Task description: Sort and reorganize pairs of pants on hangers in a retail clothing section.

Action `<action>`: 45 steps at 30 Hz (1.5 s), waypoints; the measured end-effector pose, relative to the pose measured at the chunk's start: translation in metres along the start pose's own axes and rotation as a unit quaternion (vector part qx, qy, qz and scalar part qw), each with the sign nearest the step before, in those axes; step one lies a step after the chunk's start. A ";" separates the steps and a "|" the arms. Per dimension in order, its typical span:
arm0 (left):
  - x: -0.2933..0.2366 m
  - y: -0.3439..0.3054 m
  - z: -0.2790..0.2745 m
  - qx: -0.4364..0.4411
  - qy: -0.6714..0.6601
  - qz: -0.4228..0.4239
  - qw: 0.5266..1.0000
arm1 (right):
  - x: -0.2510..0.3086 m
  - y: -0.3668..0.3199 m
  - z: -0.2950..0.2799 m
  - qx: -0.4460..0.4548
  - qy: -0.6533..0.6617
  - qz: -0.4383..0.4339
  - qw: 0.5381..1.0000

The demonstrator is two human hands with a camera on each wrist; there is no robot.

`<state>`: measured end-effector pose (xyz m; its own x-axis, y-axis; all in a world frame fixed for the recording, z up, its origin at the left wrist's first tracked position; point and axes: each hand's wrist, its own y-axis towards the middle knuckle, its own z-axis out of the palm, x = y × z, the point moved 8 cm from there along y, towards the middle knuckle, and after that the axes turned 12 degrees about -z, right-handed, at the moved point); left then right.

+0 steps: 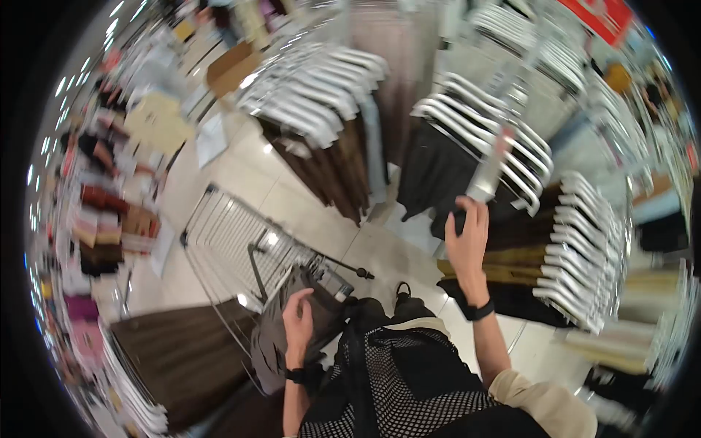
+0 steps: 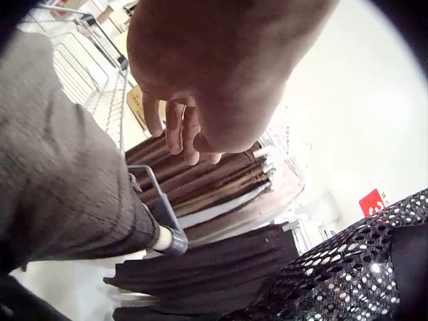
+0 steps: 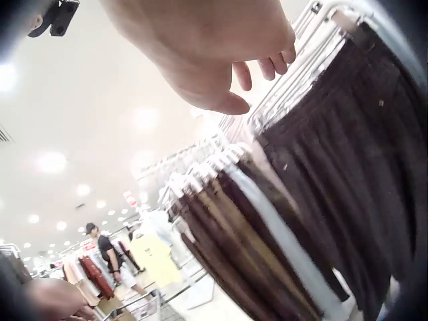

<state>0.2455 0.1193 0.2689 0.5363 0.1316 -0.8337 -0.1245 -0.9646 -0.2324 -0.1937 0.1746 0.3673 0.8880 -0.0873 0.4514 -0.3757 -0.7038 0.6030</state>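
Note:
My left hand rests on a grey garment draped over the handle of a wire shopping cart. In the left wrist view its fingers hang loosely curled above the grey cloth and the cart handle, holding nothing. My right hand is raised to a rack of black garments on white hangers, its fingertips at the dark cloth. Seen from the right wrist, that hand is loosely spread, with nothing in it, beside the dark hanging clothes.
Racks of brown trousers stand ahead and at the lower left. More white hangers crowd the right. Shelves of folded clothes line the left wall. A cardboard box sits far back. Another person stands in the distance.

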 end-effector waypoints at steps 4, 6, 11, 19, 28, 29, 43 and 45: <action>0.056 -0.030 -0.060 -0.095 0.028 -0.051 0.994 | 0.090 -0.056 0.106 0.262 0.160 -0.097 0.947; 0.074 -0.049 -0.083 -0.145 0.057 -0.046 0.987 | 0.155 -0.063 0.137 0.351 0.229 -0.185 0.889; 0.145 -0.093 -0.123 -0.235 0.090 -0.120 0.960 | 0.253 -0.085 0.234 0.541 0.283 -0.214 0.762; 0.209 -0.137 -0.167 -0.310 0.110 -0.225 0.917 | 0.344 -0.167 0.441 0.738 0.141 -0.315 0.579; 0.234 -0.145 -0.178 -0.356 0.060 -0.331 0.872 | 0.315 -0.294 0.623 0.764 -0.017 -0.361 0.535; 0.232 -0.143 -0.181 -0.387 0.055 -0.331 0.859 | 0.302 -0.310 0.640 0.790 -0.038 -0.339 0.509; 0.240 -0.139 -0.182 -0.396 0.041 -0.345 0.850 | 0.318 -0.333 0.660 0.611 0.015 -0.642 0.462; 0.239 -0.140 -0.182 -0.388 0.042 -0.354 0.850 | 0.328 -0.315 0.658 0.612 0.043 -0.609 0.503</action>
<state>0.5431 0.2439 0.1934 0.3090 0.7563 -0.5766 0.8242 -0.5155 -0.2344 0.3908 -0.0963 -0.1077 0.2276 0.9274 0.2968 0.9243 -0.1099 -0.3656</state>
